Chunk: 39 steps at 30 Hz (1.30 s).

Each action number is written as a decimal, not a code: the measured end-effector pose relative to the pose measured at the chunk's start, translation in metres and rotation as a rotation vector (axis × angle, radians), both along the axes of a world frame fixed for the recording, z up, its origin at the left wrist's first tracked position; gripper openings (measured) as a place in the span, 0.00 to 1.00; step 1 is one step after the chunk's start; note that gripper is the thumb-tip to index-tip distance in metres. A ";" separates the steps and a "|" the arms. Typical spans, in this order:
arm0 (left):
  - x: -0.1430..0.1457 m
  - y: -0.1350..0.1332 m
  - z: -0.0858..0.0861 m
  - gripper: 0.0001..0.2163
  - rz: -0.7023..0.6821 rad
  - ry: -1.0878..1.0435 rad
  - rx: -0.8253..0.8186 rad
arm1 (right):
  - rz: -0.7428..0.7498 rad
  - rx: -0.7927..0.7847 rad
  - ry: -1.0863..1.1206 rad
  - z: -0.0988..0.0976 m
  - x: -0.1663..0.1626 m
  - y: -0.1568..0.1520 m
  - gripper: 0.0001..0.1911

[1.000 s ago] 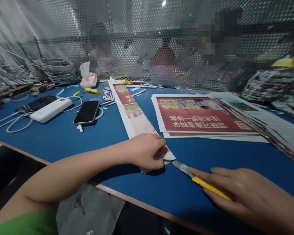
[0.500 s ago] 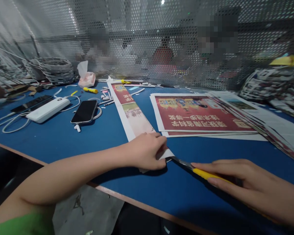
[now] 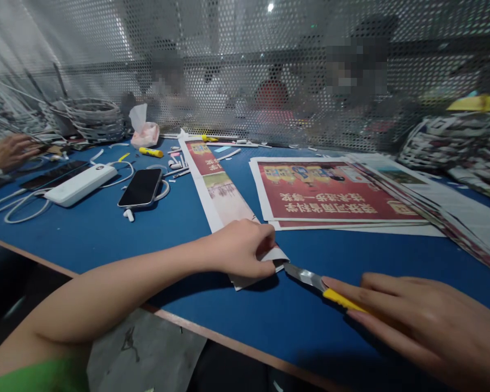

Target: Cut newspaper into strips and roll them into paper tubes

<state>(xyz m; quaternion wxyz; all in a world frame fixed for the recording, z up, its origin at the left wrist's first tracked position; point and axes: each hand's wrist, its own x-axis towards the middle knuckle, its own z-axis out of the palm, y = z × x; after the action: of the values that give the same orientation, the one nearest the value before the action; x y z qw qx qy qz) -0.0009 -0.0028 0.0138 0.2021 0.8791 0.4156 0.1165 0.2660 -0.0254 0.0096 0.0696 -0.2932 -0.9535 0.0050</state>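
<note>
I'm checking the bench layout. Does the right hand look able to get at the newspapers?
Probably yes: only blue tabletop shows between the right hand and the newspapers. Its grip is taken by the knife, though, so that might need putting down.

Knife point(image 3: 335, 299) in right fingers point(image 3: 348, 290), beside folded paper point(image 3: 224, 195)

On the blue table point(image 3: 179, 223), a white power bank point(image 3: 80, 186) is set between a dark device point(image 3: 54, 175) and a phone point(image 3: 141, 188), a yellow tube point(image 3: 151, 152) is laid beside a tissue pack point(image 3: 145, 135), and a woven basket point(image 3: 96, 124) at left and wickerwork point(image 3: 439, 142) at right are backed by a perforated screen point(image 3: 237, 35).
</note>
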 end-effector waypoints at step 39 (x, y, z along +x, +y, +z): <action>0.009 -0.009 -0.016 0.14 -0.124 0.333 0.398 | 0.081 0.220 -0.038 -0.029 0.013 0.013 0.19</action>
<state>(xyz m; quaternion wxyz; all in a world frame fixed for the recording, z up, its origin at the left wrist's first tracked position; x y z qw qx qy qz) 0.0078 -0.0114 -0.0018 -0.0392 0.9324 0.3574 0.0371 0.2788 -0.0120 -0.0192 0.0829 -0.2452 -0.9605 -0.1022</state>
